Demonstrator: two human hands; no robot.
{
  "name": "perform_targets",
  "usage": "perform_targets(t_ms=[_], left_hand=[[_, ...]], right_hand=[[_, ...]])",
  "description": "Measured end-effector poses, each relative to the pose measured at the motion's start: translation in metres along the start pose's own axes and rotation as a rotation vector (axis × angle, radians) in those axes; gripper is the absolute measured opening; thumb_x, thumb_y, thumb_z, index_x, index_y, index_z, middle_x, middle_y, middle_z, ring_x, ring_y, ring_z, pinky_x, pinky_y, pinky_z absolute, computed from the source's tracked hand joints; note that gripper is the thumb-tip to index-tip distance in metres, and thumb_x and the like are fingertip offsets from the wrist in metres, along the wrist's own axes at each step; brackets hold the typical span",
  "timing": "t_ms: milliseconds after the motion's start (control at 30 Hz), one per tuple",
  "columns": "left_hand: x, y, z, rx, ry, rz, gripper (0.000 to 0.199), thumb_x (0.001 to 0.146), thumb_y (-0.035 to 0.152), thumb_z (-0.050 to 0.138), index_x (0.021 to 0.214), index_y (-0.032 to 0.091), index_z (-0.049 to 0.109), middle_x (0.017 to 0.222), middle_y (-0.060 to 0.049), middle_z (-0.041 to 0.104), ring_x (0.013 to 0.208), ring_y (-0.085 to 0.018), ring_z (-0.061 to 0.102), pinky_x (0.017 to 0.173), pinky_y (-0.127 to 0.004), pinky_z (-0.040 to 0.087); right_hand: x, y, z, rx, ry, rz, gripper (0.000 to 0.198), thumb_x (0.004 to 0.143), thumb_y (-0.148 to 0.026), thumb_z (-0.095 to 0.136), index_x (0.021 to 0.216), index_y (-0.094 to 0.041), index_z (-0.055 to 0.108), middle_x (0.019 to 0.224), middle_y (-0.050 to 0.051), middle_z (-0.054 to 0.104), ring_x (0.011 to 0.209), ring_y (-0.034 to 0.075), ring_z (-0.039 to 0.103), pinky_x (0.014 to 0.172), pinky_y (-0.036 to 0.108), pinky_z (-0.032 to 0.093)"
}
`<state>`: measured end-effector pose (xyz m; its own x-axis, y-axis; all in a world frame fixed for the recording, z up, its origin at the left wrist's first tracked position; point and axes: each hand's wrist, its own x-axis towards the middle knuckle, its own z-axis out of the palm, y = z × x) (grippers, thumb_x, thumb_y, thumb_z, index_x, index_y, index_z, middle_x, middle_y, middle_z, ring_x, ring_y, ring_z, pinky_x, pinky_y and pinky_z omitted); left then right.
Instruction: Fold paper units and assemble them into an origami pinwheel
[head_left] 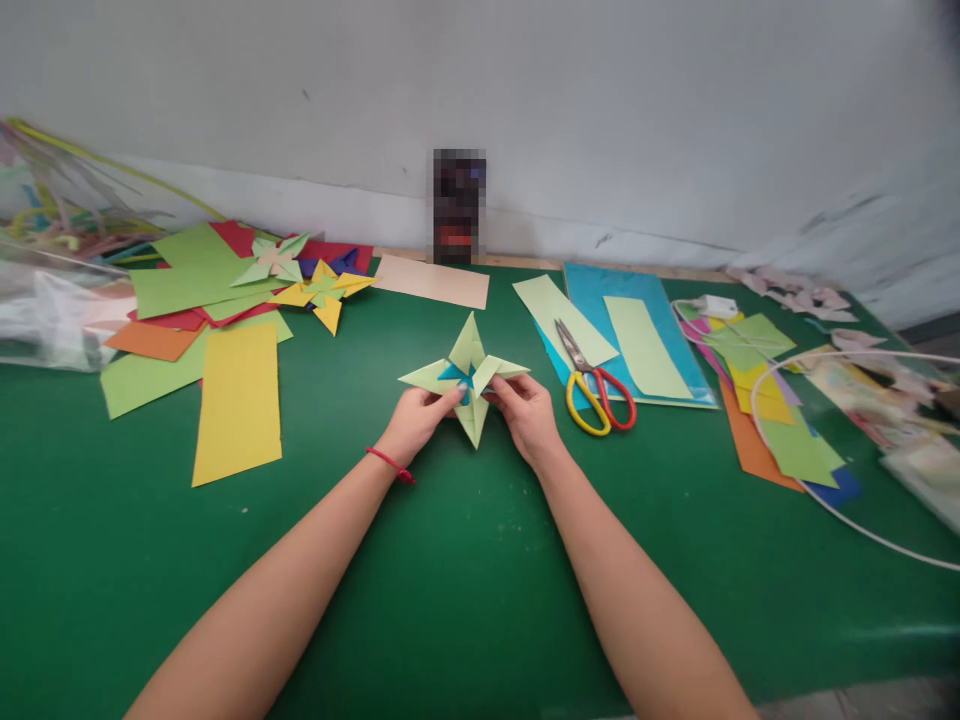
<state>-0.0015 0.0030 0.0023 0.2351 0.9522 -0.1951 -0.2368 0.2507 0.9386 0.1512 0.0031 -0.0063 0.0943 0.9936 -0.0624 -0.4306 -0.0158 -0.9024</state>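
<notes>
A folded paper star, pale green with four points and a blue centre, is held between my two hands above the green table. My left hand pinches its lower left side, the thumb pressed near the blue middle. On the opposite side, my right hand grips the right point between thumb and fingers. The fingers beneath the paper are partly hidden. To the right lie scissors with one yellow and one red handle, their blades resting on a pale green paper strip.
Two finished paper stars, a yellow one and a pale green one, lie by coloured sheets at the back left. A yellow sheet is nearer. Blue paper lies right of centre. Paper scraps and a white cable occupy the right.
</notes>
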Motion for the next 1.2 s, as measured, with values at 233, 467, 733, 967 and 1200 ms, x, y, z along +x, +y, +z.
perform_targets(t_ms=[233, 467, 733, 967, 1200], left_hand=[[0.004, -0.005, -0.006, -0.112, 0.035, -0.025, 0.035, 0.066, 0.041, 0.071, 0.086, 0.012, 0.069, 0.086, -0.009, 0.07, 0.086, -0.024, 0.064, 0.084, -0.039, 0.049], [0.005, -0.006, -0.007, -0.105, 0.065, -0.046, 0.031, 0.064, 0.038, 0.073, 0.081, 0.012, 0.07, 0.084, -0.008, 0.071, 0.082, -0.022, 0.065, 0.083, -0.037, 0.048], [0.005, -0.005, -0.006, -0.088, 0.071, -0.052, 0.03, 0.064, 0.04, 0.072, 0.078, 0.013, 0.069, 0.08, -0.007, 0.071, 0.079, -0.021, 0.065, 0.079, -0.036, 0.049], [0.002, 0.0, -0.004, -0.016, 0.041, -0.011, 0.034, 0.063, 0.037, 0.073, 0.087, 0.013, 0.068, 0.091, -0.008, 0.07, 0.086, -0.023, 0.064, 0.081, -0.036, 0.048], [0.003, -0.002, -0.005, -0.03, 0.035, 0.008, 0.033, 0.065, 0.037, 0.072, 0.088, 0.014, 0.068, 0.091, -0.008, 0.07, 0.085, -0.021, 0.063, 0.079, -0.034, 0.048]], right_hand=[[0.007, -0.008, -0.01, 0.057, 0.19, -0.008, 0.018, 0.063, -0.031, 0.074, 0.075, -0.02, 0.064, 0.075, -0.002, 0.066, 0.066, 0.01, 0.062, 0.06, 0.022, 0.05], [0.005, -0.002, -0.007, -0.146, 0.19, -0.067, 0.021, 0.065, -0.036, 0.071, 0.073, -0.018, 0.065, 0.068, 0.0, 0.068, 0.059, 0.013, 0.06, 0.061, 0.027, 0.051], [-0.001, -0.008, -0.005, -0.35, 0.23, -0.236, 0.019, 0.071, -0.038, 0.065, 0.075, -0.02, 0.067, 0.071, 0.002, 0.068, 0.058, 0.015, 0.058, 0.056, 0.03, 0.051], [-0.007, -0.008, 0.001, -0.397, 0.124, -0.263, 0.012, 0.072, -0.034, 0.065, 0.075, -0.022, 0.068, 0.07, -0.001, 0.064, 0.055, 0.013, 0.056, 0.053, 0.029, 0.049], [-0.006, -0.003, -0.001, -0.432, 0.028, -0.237, 0.011, 0.072, -0.032, 0.065, 0.076, -0.022, 0.069, 0.066, -0.003, 0.059, 0.051, 0.011, 0.055, 0.05, 0.026, 0.048]])
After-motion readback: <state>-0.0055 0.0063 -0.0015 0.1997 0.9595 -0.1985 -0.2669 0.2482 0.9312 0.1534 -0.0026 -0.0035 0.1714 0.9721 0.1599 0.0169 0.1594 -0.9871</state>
